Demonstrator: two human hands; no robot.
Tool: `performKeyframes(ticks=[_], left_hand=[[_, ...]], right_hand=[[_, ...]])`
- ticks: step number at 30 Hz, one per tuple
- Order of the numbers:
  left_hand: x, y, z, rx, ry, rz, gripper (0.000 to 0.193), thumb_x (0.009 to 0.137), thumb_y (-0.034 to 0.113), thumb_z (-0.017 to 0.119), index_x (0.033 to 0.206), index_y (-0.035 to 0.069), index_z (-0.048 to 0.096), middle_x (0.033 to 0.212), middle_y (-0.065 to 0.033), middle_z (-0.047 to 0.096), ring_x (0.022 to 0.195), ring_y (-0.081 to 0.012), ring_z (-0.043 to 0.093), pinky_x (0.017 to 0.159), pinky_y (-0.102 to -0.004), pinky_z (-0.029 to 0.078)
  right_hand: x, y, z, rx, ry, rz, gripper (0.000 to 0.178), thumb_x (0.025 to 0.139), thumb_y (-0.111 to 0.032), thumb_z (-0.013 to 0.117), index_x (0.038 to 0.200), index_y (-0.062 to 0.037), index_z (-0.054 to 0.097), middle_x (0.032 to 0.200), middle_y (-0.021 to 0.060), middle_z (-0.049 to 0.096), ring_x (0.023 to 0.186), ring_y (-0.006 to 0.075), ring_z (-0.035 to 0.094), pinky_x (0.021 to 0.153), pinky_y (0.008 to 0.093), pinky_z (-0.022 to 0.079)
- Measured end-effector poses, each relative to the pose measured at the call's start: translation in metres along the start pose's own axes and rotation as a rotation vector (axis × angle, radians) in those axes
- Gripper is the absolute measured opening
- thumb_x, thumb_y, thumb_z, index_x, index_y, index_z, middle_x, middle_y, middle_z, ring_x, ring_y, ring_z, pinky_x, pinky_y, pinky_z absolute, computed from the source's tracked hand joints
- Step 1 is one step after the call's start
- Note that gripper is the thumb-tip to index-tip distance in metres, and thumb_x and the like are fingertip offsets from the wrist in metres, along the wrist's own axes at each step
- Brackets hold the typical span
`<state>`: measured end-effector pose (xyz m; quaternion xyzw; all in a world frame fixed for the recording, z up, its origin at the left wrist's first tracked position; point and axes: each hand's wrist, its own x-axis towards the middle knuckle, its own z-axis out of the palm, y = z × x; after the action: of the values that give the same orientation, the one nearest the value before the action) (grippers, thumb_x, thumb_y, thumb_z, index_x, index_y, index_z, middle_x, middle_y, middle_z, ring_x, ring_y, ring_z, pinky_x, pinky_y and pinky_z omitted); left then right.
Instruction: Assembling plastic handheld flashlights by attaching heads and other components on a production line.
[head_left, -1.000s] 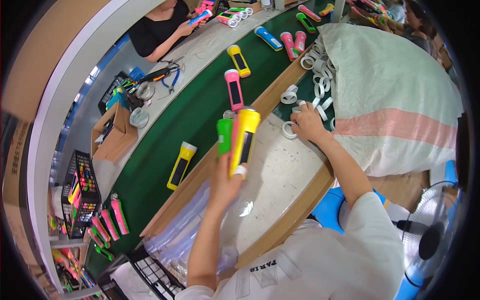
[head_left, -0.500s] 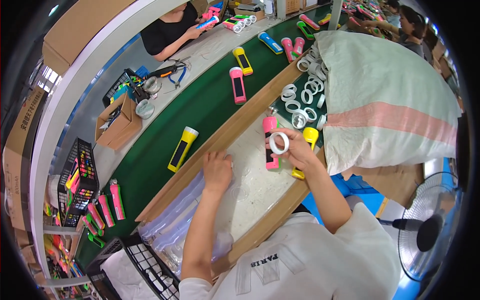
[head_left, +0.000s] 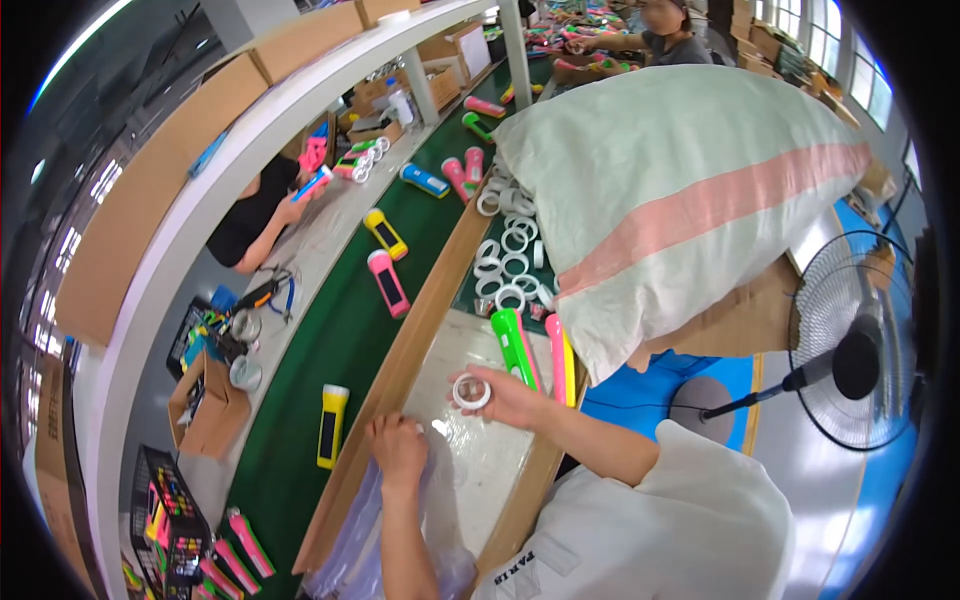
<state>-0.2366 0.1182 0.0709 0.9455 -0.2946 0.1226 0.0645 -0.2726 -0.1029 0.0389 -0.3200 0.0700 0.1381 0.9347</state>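
Lilac plastic film (head_left: 350, 535) lies along the near left edge of the desk (head_left: 465, 345). Just past it, the left hand (head_left: 400, 447) rests with its fingers curled and close together by the wooden strip; I cannot tell whether they grip anything. To its right, over the desk's middle, the right hand (head_left: 508, 398) has its fingers clamped on the rim of a white ring (head_left: 457, 393), the opening facing up. Beyond that hand, near the desk's right edge, lies a green flashlight (head_left: 514, 345), its long axis slanting away and slightly left; the ring lies to its near left, and the right hand is nearer. Pink (head_left: 556, 345) and yellow (head_left: 570, 378) flashlights lie beside it. Farther, loose white rings (head_left: 515, 241) cover the desk's far end.
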Motion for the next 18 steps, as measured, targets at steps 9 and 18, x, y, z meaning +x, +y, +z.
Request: performKeyframes(ticks=[9, 18], left_hand=[[0.01, 0.024, -0.023, -0.718, 0.279, -0.288, 0.013, 0.083, 0.004, 0.065, 0.094, 0.001, 0.071, 0.088, -0.0064, 0.066, 0.083, -0.0191, 0.06, 0.075, -0.0317, 0.047], [0.01, 0.064, -0.008, -0.923, 0.176, -0.364, 0.013, 0.082, 0.007, 0.065, 0.093, 0.001, 0.069, 0.085, -0.0161, 0.067, 0.074, -0.0302, 0.065, 0.067, -0.0372, 0.051]], right_hand=[[0.0, 0.005, 0.003, 0.124, 0.055, -0.019, 0.026, 0.098, -0.03, 0.053, 0.103, -0.0046, 0.055, 0.101, 0.0143, 0.064, 0.088, 0.0263, 0.065, 0.081, 0.0398, 0.054], [-0.002, 0.027, 0.019, 0.059, 0.015, 0.156, 0.05, 0.1, -0.053, 0.033, 0.092, -0.0111, 0.06, 0.075, 0.0042, 0.063, 0.065, 0.019, 0.059, 0.055, 0.0339, 0.046]])
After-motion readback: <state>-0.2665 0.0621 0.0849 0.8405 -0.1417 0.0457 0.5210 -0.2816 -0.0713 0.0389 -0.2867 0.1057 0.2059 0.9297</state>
